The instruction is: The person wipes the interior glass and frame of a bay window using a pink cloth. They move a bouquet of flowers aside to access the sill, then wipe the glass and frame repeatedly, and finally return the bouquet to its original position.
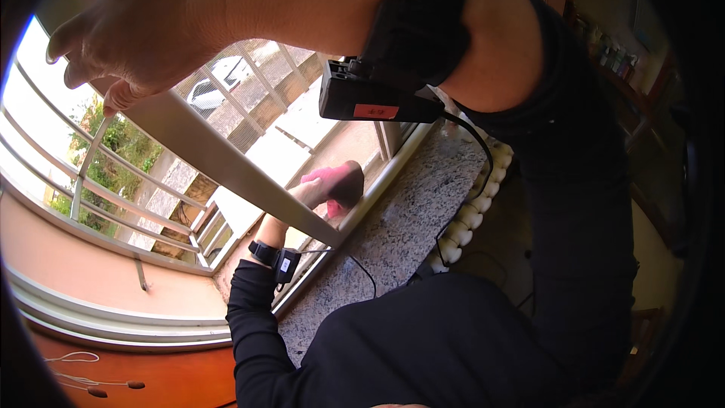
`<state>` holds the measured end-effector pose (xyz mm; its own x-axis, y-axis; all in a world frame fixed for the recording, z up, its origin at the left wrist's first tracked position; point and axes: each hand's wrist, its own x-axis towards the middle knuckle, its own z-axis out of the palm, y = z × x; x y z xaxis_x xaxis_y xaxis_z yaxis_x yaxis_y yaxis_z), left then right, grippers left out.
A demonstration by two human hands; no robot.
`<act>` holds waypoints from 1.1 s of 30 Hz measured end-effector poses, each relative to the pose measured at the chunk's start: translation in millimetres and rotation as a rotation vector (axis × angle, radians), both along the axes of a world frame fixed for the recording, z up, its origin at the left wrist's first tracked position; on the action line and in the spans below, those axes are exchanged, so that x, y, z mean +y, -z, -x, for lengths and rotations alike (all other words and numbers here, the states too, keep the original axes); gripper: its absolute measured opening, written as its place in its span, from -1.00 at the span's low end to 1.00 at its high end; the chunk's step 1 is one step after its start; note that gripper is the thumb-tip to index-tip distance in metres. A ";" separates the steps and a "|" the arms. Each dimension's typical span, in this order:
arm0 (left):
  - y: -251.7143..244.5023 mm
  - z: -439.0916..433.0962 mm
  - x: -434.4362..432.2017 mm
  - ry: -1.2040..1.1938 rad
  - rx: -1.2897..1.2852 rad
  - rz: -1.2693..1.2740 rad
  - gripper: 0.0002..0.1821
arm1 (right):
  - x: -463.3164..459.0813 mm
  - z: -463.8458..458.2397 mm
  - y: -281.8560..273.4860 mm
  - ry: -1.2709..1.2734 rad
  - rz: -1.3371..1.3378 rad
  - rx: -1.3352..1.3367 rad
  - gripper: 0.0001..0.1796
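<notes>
My left hand (308, 191) reaches past a window sash to its outer side and holds a pink cloth (340, 178). Part of the cloth looks darker, and I see it through the sash's pane or mesh. My right hand (136, 39) is raised at the upper left, on the long stile of the sash (226, 161). Its fingers bend over the stile's outer edge, and the thumb lies lower down. The palm side is hidden. Each wrist wears a black strap with a small cabled box, the right box (376, 96) and the left box (287, 265).
A speckled stone sill (396, 209) runs along the window track, in front of my torso. Metal guard bars (136, 204) stand outside. Beyond them are bushes (116, 153) and a white car (218, 85). Cords with tassels (99, 377) hang at lower left. Bottles (614, 62) line a shelf.
</notes>
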<state>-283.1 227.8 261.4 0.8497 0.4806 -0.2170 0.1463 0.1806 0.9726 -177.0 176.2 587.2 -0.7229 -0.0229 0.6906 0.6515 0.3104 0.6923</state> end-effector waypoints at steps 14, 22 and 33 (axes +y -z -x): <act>-204.5 -37.1 40.9 0.376 -0.661 -0.230 -0.42 | -35.3 -9.4 -4.5 0.210 0.243 -0.117 -0.38; -145.5 -70.8 42.8 0.413 -0.527 -0.275 -0.38 | -12.8 0.4 4.7 0.170 -0.036 -0.055 -0.42; -48.5 -46.1 37.4 0.346 -0.275 -0.262 -0.33 | -13.0 -2.7 9.5 0.075 0.095 0.015 -0.40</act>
